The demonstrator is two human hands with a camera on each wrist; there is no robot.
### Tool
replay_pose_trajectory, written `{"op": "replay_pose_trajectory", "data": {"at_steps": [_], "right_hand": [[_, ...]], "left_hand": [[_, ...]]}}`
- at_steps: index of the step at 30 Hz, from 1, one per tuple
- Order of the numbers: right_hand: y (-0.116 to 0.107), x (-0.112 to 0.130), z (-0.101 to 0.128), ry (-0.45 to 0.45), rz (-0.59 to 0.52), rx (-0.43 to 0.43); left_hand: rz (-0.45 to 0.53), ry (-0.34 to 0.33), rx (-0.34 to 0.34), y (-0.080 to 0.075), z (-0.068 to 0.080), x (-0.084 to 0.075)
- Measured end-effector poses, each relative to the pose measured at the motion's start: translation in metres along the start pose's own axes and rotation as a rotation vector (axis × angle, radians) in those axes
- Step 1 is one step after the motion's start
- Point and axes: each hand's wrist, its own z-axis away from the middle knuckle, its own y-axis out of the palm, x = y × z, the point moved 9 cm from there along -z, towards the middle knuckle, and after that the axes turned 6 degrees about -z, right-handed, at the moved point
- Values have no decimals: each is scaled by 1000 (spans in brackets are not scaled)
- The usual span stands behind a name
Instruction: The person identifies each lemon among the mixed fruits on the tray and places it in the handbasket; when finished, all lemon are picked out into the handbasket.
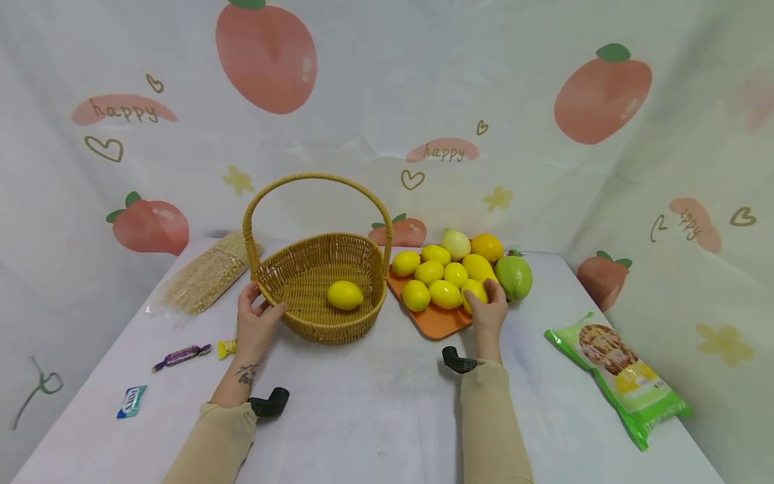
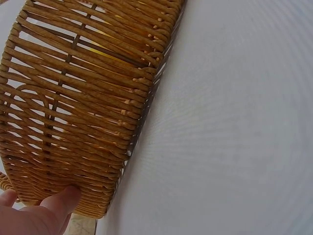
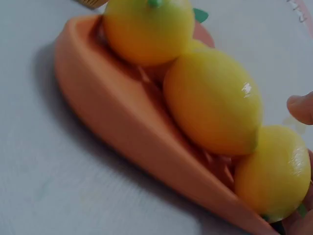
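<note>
At table centre: left hand (image 1: 255, 321), fingers curled on the near rim of a wicker basket (image 1: 320, 282), apparently steadying it; one lemon (image 1: 345, 295) lies inside. Right hand (image 1: 488, 309), fingers closing round a lemon at tray front (image 1: 474, 292) on the orange tray (image 1: 438, 321) heaped with fruit, just beside the basket. Outlying: wrapped candies (image 1: 181, 355), green snack bag (image 1: 623, 373).

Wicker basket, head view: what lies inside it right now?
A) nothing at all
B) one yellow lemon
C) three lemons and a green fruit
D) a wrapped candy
B: a single yellow lemon lies on the floor of the wicker basket, while the other lemons sit on the orange tray beside it.
</note>
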Motion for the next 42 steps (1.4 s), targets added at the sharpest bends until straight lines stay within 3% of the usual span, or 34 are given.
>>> {"op": "replay_pose_trajectory", "data": {"at_steps": [8, 14, 19, 25, 30, 36, 42], "right_hand": [[5, -11, 0, 43, 218, 102], [13, -16, -1, 58, 396, 255], [10, -16, 1, 96, 450, 310], [6, 6, 10, 129, 318, 316], [24, 29, 31, 150, 171, 444], [78, 56, 74, 125, 62, 716], [160, 83, 120, 69, -40, 996]], "left_hand": [[13, -9, 4, -1, 1, 1], [8, -18, 0, -3, 1, 1], [2, -23, 12, -2, 3, 2], [19, 18, 19, 1, 1, -1], [31, 31, 13, 2, -1, -4], [32, 16, 10, 2, -1, -3], [44, 11, 10, 1, 0, -1]]}}
